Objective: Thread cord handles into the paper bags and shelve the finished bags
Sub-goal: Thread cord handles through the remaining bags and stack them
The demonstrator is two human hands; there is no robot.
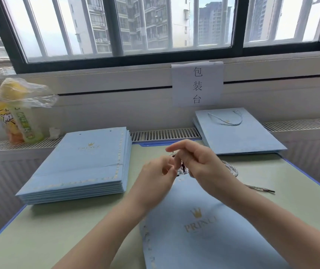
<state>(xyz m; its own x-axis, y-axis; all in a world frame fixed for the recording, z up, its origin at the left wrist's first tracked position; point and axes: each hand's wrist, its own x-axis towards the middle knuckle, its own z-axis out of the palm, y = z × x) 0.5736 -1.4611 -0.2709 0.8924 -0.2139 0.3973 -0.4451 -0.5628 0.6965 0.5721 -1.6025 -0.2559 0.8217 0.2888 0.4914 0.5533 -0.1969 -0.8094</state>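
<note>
Hands met above the top edge of a flat light blue paper bag with a gold crown and gold letters [198,226], which lay on the pale green table mat with a blue rim [62,230] right in front of the person. The left hand [155,179] had its fingers curled in, and its fingertips seemed to pinch the twisted blue and white cord [231,169] near the bag's top, though that spot was blurry. The right hand [196,164] had its fingers bent round the same cord, with the first finger sticking out over the top. The cord looped out to the right of that hand and ran down across the mat, and its dark tip [269,190] rested on the mat beside the bag. To the left sat a neat stack of flat light blue paper bags with small holes and no handles [81,167]. At the far right, a smaller pile of light blue bags [238,134] lay with a cord handle showing on the top one. Behind it, a white paper sign with black writing [197,85] hung on the wall under the window. At the far left stood two drink bottles with yellow and green labels [17,121], with a crumpled clear plastic bag [27,92] on top.
</note>
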